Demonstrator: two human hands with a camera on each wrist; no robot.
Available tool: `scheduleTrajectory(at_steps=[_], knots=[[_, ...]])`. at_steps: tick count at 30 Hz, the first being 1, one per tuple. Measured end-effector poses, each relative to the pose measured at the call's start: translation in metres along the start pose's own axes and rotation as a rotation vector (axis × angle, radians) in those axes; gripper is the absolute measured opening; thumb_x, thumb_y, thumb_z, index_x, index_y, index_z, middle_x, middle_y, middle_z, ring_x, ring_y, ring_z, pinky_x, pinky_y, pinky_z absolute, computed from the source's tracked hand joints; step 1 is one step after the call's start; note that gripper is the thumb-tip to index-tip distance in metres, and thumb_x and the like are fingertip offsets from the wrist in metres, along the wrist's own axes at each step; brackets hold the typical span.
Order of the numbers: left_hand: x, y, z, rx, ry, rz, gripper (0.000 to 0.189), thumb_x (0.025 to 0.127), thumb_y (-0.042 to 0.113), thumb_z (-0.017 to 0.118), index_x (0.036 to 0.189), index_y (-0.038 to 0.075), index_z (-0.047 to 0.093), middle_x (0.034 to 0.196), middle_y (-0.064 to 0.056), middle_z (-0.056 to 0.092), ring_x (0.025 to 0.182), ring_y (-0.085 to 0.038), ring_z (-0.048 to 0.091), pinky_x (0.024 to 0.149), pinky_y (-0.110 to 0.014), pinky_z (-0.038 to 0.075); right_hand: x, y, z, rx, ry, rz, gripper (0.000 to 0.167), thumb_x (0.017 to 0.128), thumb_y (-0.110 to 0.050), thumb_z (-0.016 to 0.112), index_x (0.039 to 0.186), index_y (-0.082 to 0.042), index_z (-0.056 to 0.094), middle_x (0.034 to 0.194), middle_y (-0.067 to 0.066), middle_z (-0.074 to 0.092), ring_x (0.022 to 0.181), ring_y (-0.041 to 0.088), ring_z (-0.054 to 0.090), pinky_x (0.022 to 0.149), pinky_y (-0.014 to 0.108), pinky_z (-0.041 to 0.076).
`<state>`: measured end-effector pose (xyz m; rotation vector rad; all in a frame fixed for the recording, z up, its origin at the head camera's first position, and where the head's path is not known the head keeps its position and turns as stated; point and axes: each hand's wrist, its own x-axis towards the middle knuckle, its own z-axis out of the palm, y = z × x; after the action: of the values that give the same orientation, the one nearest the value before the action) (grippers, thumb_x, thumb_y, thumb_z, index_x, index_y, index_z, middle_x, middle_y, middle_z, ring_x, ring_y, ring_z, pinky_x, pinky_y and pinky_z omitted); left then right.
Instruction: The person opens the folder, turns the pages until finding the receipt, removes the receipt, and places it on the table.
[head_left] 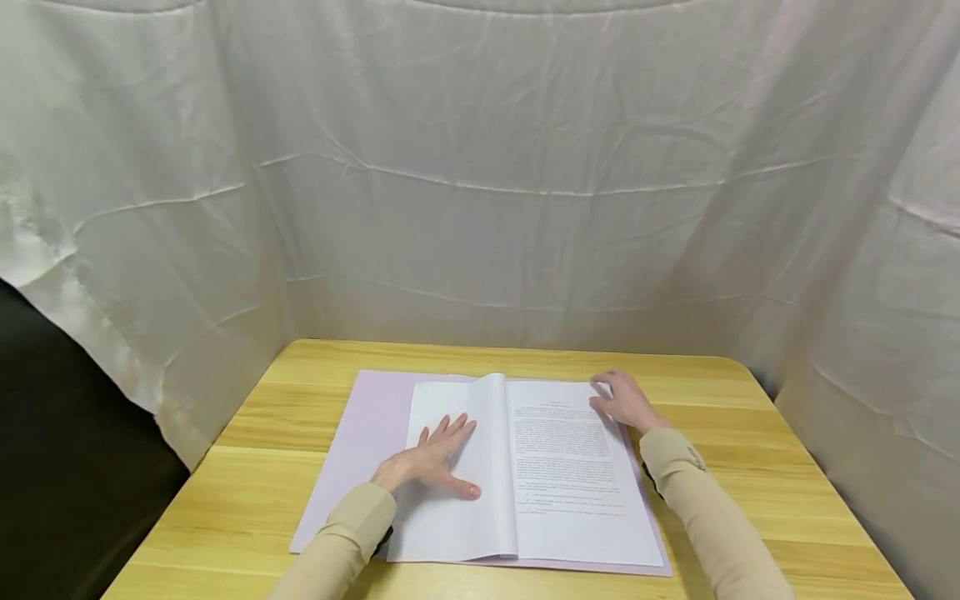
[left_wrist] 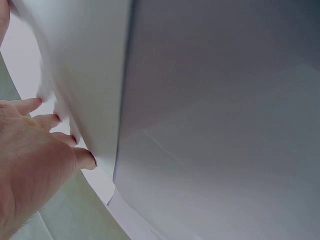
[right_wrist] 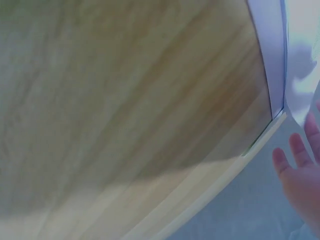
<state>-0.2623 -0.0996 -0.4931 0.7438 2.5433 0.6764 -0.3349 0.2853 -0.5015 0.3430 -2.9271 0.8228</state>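
Head view, left to right. Black area far left, outside the counter. Pale curtain wraps the left, far and right sides, so sideways and far reach ends there. Wide wedge of wood between the counter's left edge and the purple folder.

Folder lies spread on the counter, mid-frame; a broad purple margin shows left of the blank page. Left sleeve crosses the folder's near edge. Left hand rests on the blank page, fingers splayed, thumb out toward the fold; grip is loose, nothing held. Left wrist view has the fingertips on the paper beside a raised bulge. That page curls up along the middle, a small gap under its near end.

Printed page lies right of the fold, thin purple border outside it. Right hand is at its far right corner, thumb and finger apart; that grip is relaxed, not closed round anything. Contact with the paper: can't tell.

Right sleeve runs just outside the folder's right edge. Wide wood continues right to the counter's edge. Far side is tight: narrow strip behind the folder. Near edge of the counter is out of frame.
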Motion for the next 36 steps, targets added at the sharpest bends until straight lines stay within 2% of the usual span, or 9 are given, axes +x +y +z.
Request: scheduleTrajectory(at_steps=[7, 11, 15, 25, 31, 36], knots=[[-0.0002, -0.0006, 0.0004, 0.011, -0.002, -0.004, 0.114, 0.080, 0.051, 0.081, 0.162, 0.009, 0.014, 0.171, -0.016, 0.005, 0.158, -0.042, -0.002, 0.124, -0.069, 0.001, 0.0053, -0.0021, -0.0010, 0.009, 0.067, 0.050, 0.041, 0.089, -0.006, 0.069, 0.128, 0.005, 0.063, 0.129, 0.031, 0.057, 0.114, 0.045, 0.055, 0.099, 0.060, 0.047], [-0.0004, -0.0004, 0.0001, 0.010, -0.002, -0.002, 0.114, 0.080, 0.050, 0.081, 0.162, 0.008, 0.014, 0.171, -0.017, 0.005, 0.158, -0.042, -0.001, 0.124, -0.070, 0.001, 0.0063, -0.0012, -0.0021, 0.013, 0.108, 0.083, 0.036, 0.089, -0.002, 0.066, 0.125, 0.003, 0.065, 0.108, 0.025, 0.066, 0.096, 0.036, 0.058, 0.083, 0.046, 0.049], [-0.0008, -0.0001, -0.0002, 0.006, -0.004, -0.001, 0.114, 0.080, 0.050, 0.081, 0.162, 0.008, 0.014, 0.171, -0.017, 0.005, 0.158, -0.042, -0.001, 0.124, -0.070, 0.001, 0.0066, 0.0003, -0.0026, -0.020, 0.142, 0.071, 0.028, 0.090, -0.002, 0.064, 0.118, 0.000, 0.070, 0.089, 0.016, 0.065, 0.082, 0.028, 0.055, 0.070, 0.034, 0.041], [-0.0002, -0.0007, 0.0003, 0.018, -0.004, 0.002, 0.114, 0.080, 0.051, 0.081, 0.162, 0.007, 0.014, 0.171, -0.017, 0.006, 0.158, -0.042, -0.001, 0.123, -0.071, 0.002, 0.0034, 0.0002, -0.0023, -0.105, 0.172, 0.050, 0.027, 0.096, -0.005, 0.060, 0.120, -0.004, 0.070, 0.097, 0.018, 0.071, 0.077, 0.026, 0.056, 0.063, 0.031, 0.040], [-0.0003, -0.0013, 0.0002, 0.008, -0.008, 0.001, 0.115, 0.080, 0.051, 0.081, 0.162, 0.008, 0.014, 0.171, -0.016, 0.006, 0.158, -0.042, -0.002, 0.123, -0.071, 0.001, 0.0033, -0.0011, -0.0007, -0.141, 0.186, 0.061, 0.018, 0.098, -0.009, 0.058, 0.114, -0.007, 0.066, 0.087, 0.015, 0.068, 0.063, 0.022, 0.051, 0.054, 0.028, 0.033], [-0.0008, -0.0014, -0.0002, 0.005, -0.010, 0.002, 0.115, 0.080, 0.051, 0.081, 0.162, 0.008, 0.013, 0.171, -0.016, 0.005, 0.158, -0.042, -0.002, 0.123, -0.071, 0.000, 0.0028, -0.0032, -0.0010, -0.139, 0.224, 0.091, 0.011, 0.099, -0.014, 0.060, 0.107, -0.008, 0.065, 0.094, 0.016, 0.072, 0.072, 0.027, 0.060, 0.058, 0.033, 0.042]])
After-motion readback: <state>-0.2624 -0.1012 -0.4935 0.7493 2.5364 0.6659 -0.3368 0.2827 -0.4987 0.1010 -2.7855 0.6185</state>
